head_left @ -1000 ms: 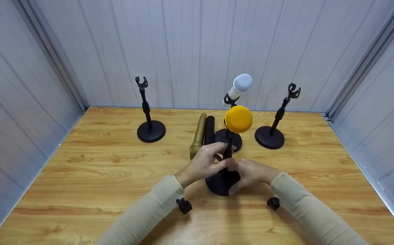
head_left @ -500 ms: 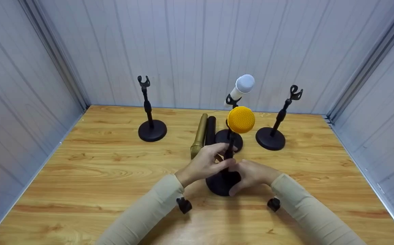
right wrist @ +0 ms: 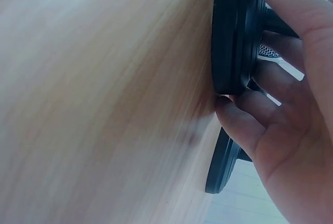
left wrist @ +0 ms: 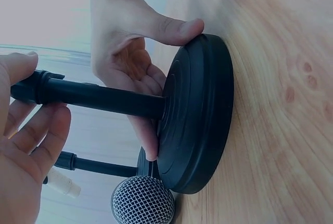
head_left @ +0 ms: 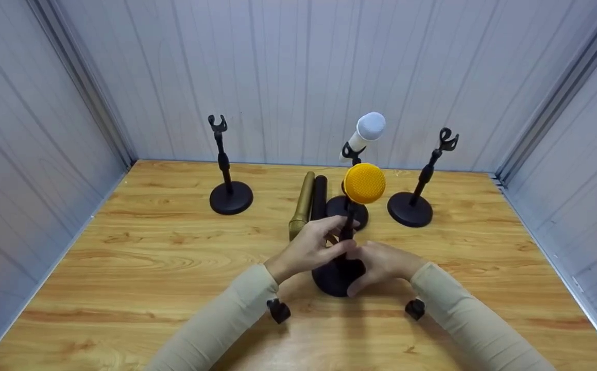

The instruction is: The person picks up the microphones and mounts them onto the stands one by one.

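A black microphone stand (head_left: 327,282) with a yellow-headed microphone (head_left: 364,183) on top stands on the table in front of me. My left hand (head_left: 312,246) grips its pole between thumb and fingers; the left wrist view shows them around the collar (left wrist: 39,86). At the base, my right hand (head_left: 383,262) holds the round disc (left wrist: 200,112), its thumb on the near rim and its fingers spread over the far side. In the right wrist view the fingers (right wrist: 276,81) lie along the edge of the base, which rests on the wood.
A gold microphone (head_left: 303,202) and a black one (head_left: 319,195) lie side by side just beyond my left hand. Behind stands a holder with a white microphone (head_left: 370,128). Bare stands are at left (head_left: 230,198) and right (head_left: 410,209). Panel walls (head_left: 277,82) enclose the table.
The yellow-headed microphone tips down very slightly from half a second ago. Both hands keep their places on the stand; the head view shifted a little earlier.
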{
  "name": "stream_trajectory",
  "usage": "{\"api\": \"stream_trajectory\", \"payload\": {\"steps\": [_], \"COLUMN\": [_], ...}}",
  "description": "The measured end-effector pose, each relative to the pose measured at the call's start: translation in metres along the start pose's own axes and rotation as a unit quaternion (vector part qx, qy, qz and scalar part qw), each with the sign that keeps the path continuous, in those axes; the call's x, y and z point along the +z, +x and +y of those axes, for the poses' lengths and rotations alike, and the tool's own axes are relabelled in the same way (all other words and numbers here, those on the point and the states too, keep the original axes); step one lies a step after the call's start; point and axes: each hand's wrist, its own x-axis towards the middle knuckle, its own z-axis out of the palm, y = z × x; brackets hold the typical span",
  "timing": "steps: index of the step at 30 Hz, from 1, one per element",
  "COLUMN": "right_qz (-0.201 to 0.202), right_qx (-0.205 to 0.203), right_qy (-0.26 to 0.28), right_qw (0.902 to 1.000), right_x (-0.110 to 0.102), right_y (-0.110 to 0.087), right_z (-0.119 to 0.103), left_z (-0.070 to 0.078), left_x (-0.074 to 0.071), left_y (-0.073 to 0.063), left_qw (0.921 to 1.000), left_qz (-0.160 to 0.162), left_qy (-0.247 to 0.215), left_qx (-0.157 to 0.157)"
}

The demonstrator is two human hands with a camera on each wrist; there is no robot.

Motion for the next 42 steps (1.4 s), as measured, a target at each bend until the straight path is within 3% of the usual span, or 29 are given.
{"api": "stream_trajectory", "payload": {"steps": [16,20,23,29,42], "right_qz": [0.001,0.002,0.004,0.010,0.015], "right_qx": [-0.024,-0.019,-0.015,-0.025,-0.036], "right_qy": [0.010,0.006,0.002,0.003,-0.002], "right_qw": [0.9997,0.9998,0.9999,0.9996,0.9992], "right_x": [0.002,0.001,0.001,0.001,0.001], "right_y": [0.002,0.002,0.002,0.002,0.001], "right_z": [0.001,0.001,0.000,-0.001,0.002], "left_z": [0.000,0.012,0.012,-0.001,-0.001], "left_x": [0.001,-0.003,-0.004,-0.004,-0.007], "left_y": [-0.001,0.002,0.002,-0.001,-0.001], "left_qw": [1.0000,0.9998,0.9997,0.9992,0.9998], "left_qz": [-0.003,-0.016,-0.024,-0.003,-0.015], "left_qy": [-0.002,-0.006,-0.003,0.037,0.009], "left_qx": [0.005,0.006,0.008,0.018,-0.001]}}
